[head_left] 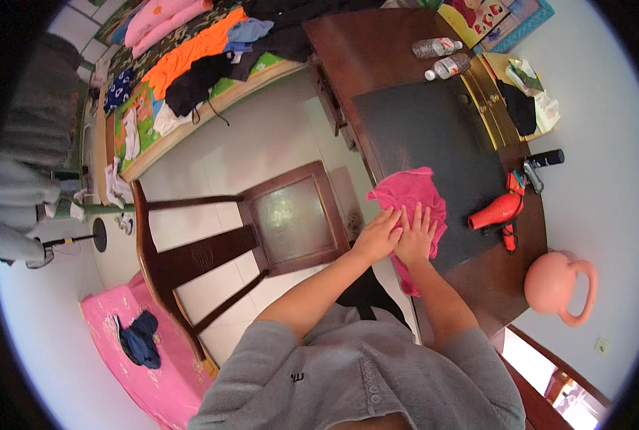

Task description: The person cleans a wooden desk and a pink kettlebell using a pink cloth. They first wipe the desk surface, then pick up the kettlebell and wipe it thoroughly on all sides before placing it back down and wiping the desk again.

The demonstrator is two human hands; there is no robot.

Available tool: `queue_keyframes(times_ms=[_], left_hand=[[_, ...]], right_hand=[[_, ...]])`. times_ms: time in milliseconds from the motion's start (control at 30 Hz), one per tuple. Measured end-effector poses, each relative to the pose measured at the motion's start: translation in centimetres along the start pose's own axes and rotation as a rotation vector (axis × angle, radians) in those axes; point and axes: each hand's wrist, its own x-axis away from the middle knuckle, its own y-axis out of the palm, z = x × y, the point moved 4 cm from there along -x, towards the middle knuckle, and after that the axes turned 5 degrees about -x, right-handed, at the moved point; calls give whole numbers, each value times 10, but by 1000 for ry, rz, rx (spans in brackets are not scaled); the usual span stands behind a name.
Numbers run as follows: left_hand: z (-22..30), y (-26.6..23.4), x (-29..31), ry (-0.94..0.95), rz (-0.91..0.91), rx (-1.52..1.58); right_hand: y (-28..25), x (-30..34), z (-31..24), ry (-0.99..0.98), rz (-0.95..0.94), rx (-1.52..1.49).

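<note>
A bright pink cloth lies crumpled on the dark grey mat that covers part of the brown wooden desk. One end of it hangs over the desk's near edge. My left hand rests on the cloth's left part, fingers stretched out and pointing forward. Right beside it, my right hand presses flat on the same cloth with its fingers spread. The two hands nearly touch. Beneath my palms the fabric is hidden.
A red hair dryer lies right of the cloth, with a pink kettlebell-shaped object nearer me. Two clear bottles lie by a gold-coloured drawer box. A wooden chair stands left of the desk; clothes cover the bed.
</note>
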Motion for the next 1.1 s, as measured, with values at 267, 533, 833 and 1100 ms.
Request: queue_keyframes(times_ms=[267, 533, 833, 1100], left_hand=[[-53, -96, -123, -331, 409, -71], [-94, -139, -252, -654, 514, -140], [-164, -211, -358, -696, 768, -122], [-175, -224, -375, -596, 774, 412]], right_hand=[[-32, -220, -33, -138, 157, -174], [-51, -436, -56, -244, 182, -239], [-65, -583, -68, -248, 194, -266], [-77, -665, -63, -144, 267, -230]])
